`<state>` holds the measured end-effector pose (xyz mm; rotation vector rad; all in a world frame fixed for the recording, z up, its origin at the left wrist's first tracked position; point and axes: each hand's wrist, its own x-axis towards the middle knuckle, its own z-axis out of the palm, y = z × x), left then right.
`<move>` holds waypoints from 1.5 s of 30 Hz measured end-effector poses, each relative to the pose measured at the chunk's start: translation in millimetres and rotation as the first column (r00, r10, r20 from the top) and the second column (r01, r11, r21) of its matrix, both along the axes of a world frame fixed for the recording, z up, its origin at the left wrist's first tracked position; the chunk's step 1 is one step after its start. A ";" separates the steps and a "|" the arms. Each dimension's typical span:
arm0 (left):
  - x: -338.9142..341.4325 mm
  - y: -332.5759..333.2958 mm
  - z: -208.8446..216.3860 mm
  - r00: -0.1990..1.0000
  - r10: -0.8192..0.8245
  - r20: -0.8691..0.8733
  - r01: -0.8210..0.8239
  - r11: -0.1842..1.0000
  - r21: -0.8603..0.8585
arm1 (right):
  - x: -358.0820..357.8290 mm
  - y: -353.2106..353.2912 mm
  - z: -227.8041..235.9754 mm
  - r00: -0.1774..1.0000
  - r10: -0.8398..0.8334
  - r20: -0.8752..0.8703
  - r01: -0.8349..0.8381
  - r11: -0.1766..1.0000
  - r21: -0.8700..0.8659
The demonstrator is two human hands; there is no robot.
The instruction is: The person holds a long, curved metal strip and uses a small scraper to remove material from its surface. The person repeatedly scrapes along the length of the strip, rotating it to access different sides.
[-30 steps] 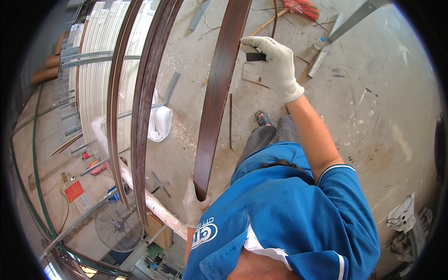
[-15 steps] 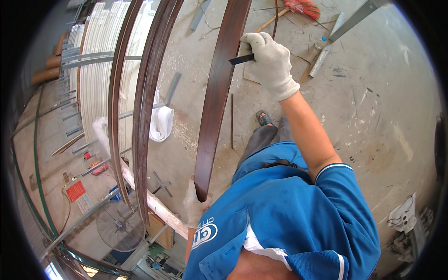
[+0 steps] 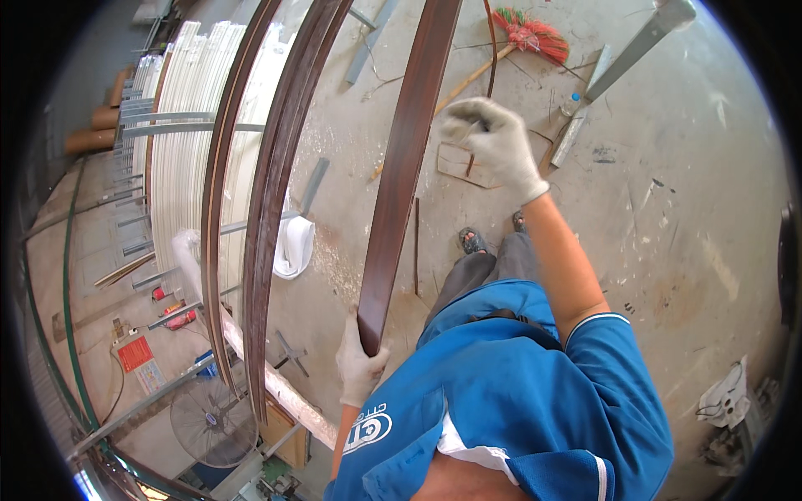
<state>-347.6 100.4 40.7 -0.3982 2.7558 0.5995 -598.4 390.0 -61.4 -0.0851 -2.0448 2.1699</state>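
Left hand [image 3: 361, 369]: gloved, fingers wrapped round the near end of the brown plank [image 3: 407, 154], thumb along one edge; the grip seems meant to steady that end close to the body.
Right hand [image 3: 494, 144]: gloved, raised just right of the plank's edge and apart from it, fingers loosely curled; a dark patch shows among them, but with the blur I cannot tell whether they hold anything.
Brown plank: rises from the left fingers, passes just left of the right fingers and leaves at the top; its broad face is turned upward, which keeps it within the right hand's reach.
Dark brown lengths [image 3: 280, 159]: two, left of both hands' fingers, set apart from the plank, so likely out of its way.
Broom [image 3: 539, 42]: on the floor, beyond the right fingers.
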 end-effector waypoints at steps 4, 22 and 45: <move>-67.5 27.8 -9.6 0.992 -0.115 -0.059 0.120 0.990 0.074 | -4.9 -26.9 -13.5 0.984 0.152 0.097 -0.122 0.957 -0.264; -116.2 70.3 -22.9 0.924 -0.223 -0.310 0.295 0.932 0.211 | 5.1 -8.5 -2.4 0.968 -0.164 -0.189 0.168 0.986 0.009; -92.2 74.8 35.1 0.964 -0.184 -0.190 0.225 0.948 0.225 | -21.3 45.8 -8.0 0.880 -0.461 0.111 0.456 0.887 0.071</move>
